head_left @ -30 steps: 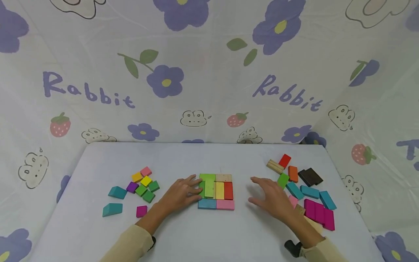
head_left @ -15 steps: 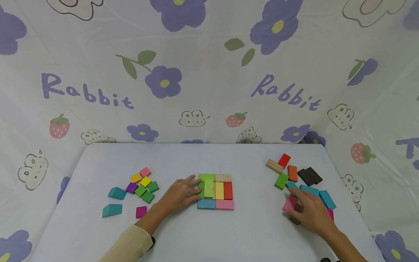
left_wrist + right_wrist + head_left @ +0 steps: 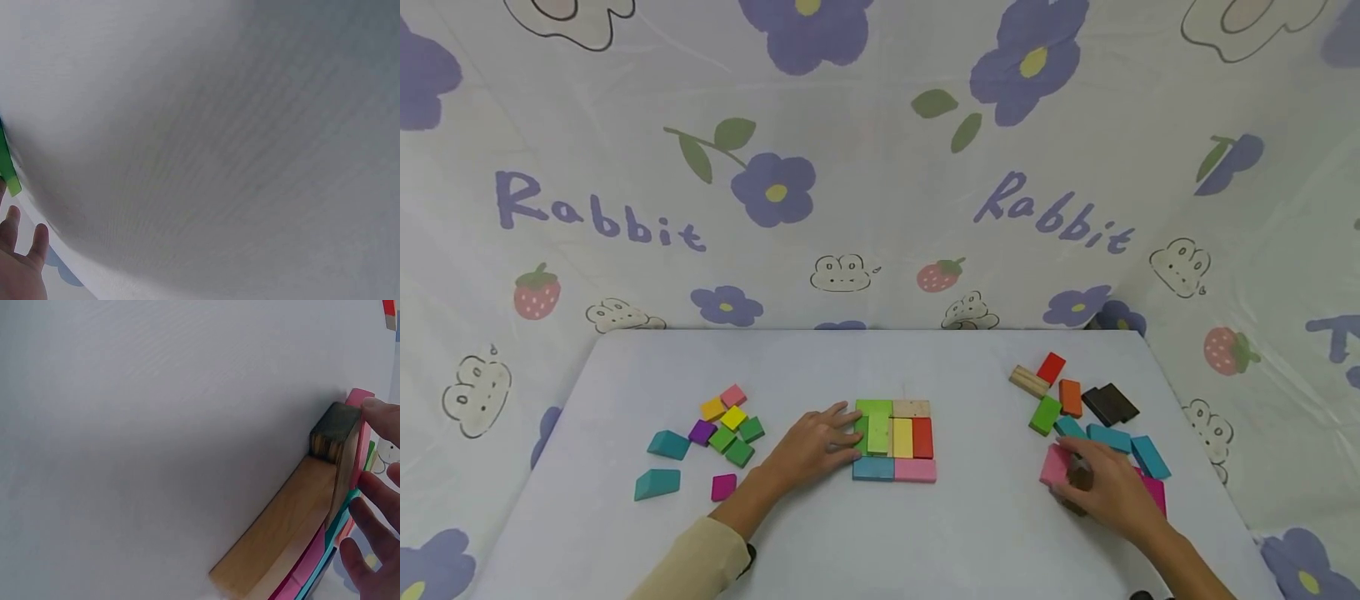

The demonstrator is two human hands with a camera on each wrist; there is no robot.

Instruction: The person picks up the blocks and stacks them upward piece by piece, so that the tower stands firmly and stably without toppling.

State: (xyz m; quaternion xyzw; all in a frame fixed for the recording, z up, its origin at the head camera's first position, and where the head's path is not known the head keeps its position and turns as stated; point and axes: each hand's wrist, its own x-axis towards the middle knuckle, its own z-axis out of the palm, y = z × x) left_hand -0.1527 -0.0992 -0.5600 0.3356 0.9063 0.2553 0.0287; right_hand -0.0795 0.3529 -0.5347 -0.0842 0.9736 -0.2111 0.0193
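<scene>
l hand (image 3: 811,446) rests at the l edge of the flat block panel (image 3: 903,440), fingers loosely spread & fairly straight, tips touching the green blocks (image 3: 862,437), gripping nothing. r hand (image 3: 1108,490) is at the r pile: thumb & index bent round opp. ends of the pink block (image 3: 1052,464), pinching it, so open abt as wide as the block. pink block's at the pile's l side; can't tell if lifted. dark block (image 3: 333,428) right beside it, wood plank (image 3: 272,531) next to that, teal blocks (image 3: 1108,438) just beyond.
</scene>
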